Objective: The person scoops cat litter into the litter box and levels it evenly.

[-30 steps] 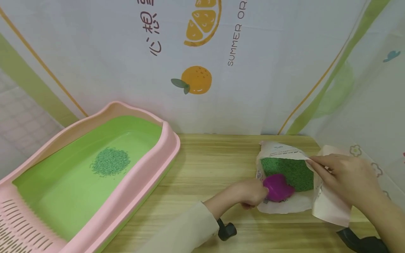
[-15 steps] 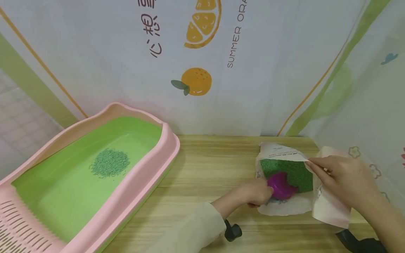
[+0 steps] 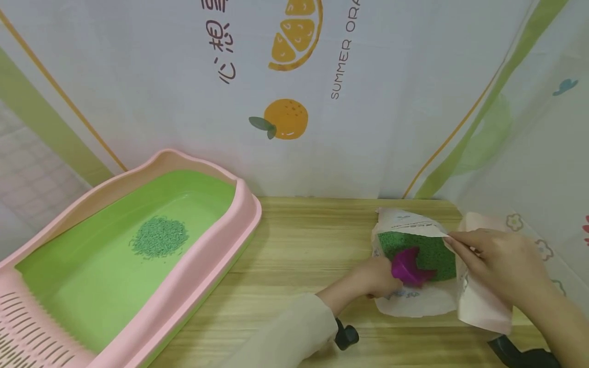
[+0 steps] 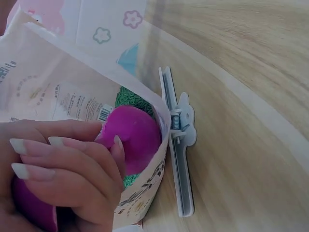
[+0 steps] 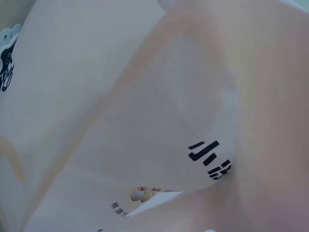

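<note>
My left hand (image 3: 378, 277) grips the handle of a purple scoop (image 3: 409, 268). The scoop's head lies among green litter pellets (image 3: 442, 255) inside an open paper bag (image 3: 416, 304) at the right of the table. In the left wrist view, curled fingers (image 4: 72, 179) wrap the handle and the rounded scoop head (image 4: 133, 137) dips inside the bag mouth, with pellets on either side. With thumb and fingers my right hand (image 3: 503, 255) pinches the bag's upper right edge. Only pale printed bag paper (image 5: 145, 121) fills most of the right wrist view.
A pink-rimmed litter box (image 3: 221, 235) with a green tray stands at left, a small heap of green pellets (image 3: 159, 237) on its floor. A grey bag clip (image 4: 178, 140) lies on the wooden table beside the bag. A printed curtain (image 3: 363, 153) hangs behind.
My left hand and the purple scoop have moved a little to the right, farther over the pellets, and the scoop has turned. My right hand stays at the bag's edge.
</note>
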The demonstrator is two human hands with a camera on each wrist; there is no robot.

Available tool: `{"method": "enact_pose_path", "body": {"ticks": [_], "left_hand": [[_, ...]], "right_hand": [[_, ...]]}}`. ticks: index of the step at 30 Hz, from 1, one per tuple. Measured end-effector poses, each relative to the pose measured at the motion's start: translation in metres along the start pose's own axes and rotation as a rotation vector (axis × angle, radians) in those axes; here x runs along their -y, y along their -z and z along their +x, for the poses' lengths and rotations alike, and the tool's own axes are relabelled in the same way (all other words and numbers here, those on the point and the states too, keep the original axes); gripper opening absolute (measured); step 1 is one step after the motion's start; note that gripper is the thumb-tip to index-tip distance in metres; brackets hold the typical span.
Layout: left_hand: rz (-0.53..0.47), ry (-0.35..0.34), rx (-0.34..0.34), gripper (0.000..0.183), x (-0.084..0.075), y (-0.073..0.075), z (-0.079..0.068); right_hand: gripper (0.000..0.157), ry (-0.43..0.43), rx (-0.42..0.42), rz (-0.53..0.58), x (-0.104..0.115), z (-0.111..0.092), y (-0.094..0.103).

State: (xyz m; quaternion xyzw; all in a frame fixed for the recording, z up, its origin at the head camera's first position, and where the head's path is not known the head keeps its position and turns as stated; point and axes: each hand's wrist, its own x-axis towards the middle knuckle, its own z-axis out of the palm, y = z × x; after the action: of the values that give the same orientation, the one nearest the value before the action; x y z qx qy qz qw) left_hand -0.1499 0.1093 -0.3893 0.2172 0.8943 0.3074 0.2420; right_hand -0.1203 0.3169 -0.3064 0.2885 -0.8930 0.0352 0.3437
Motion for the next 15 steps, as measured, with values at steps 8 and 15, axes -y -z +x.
{"method": "enact_pose_path", "body": {"ticks": [8,15], "left_hand": [[0.046,0.035,-0.006,0.049,-0.004,-0.005,0.008],[-0.001,0.066,0.002,0.050,-0.011,-0.008,0.011]], "right_hand": [[0.071,0.025,-0.020,-0.016,0.000,0.000,-0.001],[0.075,0.037,-0.034,-0.029,0.000,-0.001,-0.002]]}}
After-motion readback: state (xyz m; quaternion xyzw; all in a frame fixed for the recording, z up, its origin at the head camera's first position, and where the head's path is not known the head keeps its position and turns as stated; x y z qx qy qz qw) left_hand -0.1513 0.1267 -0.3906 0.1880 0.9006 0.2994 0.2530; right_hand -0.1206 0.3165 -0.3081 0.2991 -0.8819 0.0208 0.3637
